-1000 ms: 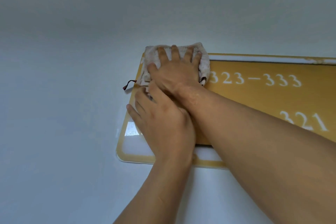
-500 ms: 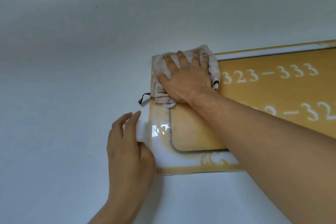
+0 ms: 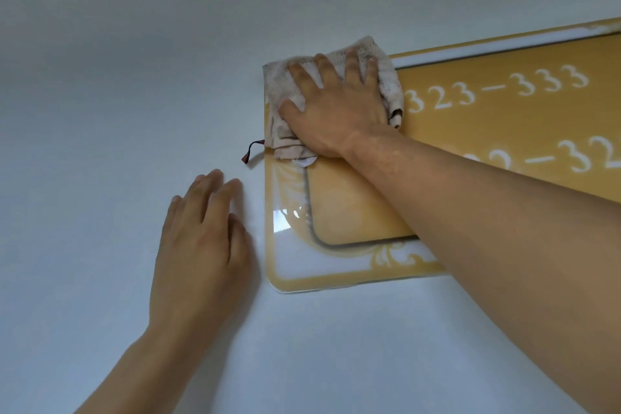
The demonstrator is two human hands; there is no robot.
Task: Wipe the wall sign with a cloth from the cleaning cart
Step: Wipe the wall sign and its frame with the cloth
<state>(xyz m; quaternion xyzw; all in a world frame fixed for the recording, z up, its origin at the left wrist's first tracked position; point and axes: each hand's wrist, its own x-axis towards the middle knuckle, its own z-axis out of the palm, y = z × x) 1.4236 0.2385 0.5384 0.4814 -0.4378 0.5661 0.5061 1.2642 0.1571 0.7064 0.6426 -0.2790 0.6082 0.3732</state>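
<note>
The wall sign (image 3: 353, 212) is a yellow panel with a glossy, clear-edged border carrying pale scrollwork, mounted flat on the wall (image 3: 117, 94). Its left end and lower left corner are in view; the right end runs out of frame. White numerals on the yellow field read "323–333" on the upper line; a second line below is partly hidden by the right forearm and partly cut by the frame edge, so it cannot be read in full.

The cloth (image 3: 285, 111), off-white and bunched, lies on the upper left corner of the sign, overlapping the sign's top and left edges onto the wall. A dark red loop (image 3: 250, 151) hangs from the cloth's lower left, lying on the wall just beside the sign's left edge.

The right hand (image 3: 336, 111) presses the cloth flat against the sign, its fingers (image 3: 322, 67) straight and spread apart on top of the fabric. The right forearm crosses the sign diagonally, covering part of the lower edge and the inner panel.

The left hand (image 3: 201, 245) is held against or close to the wall, just left of the sign's lower left corner and not touching it; fingers extended, close together, holding nothing. Contact with the wall cannot be confirmed.

The wall is plain pale grey-white.
</note>
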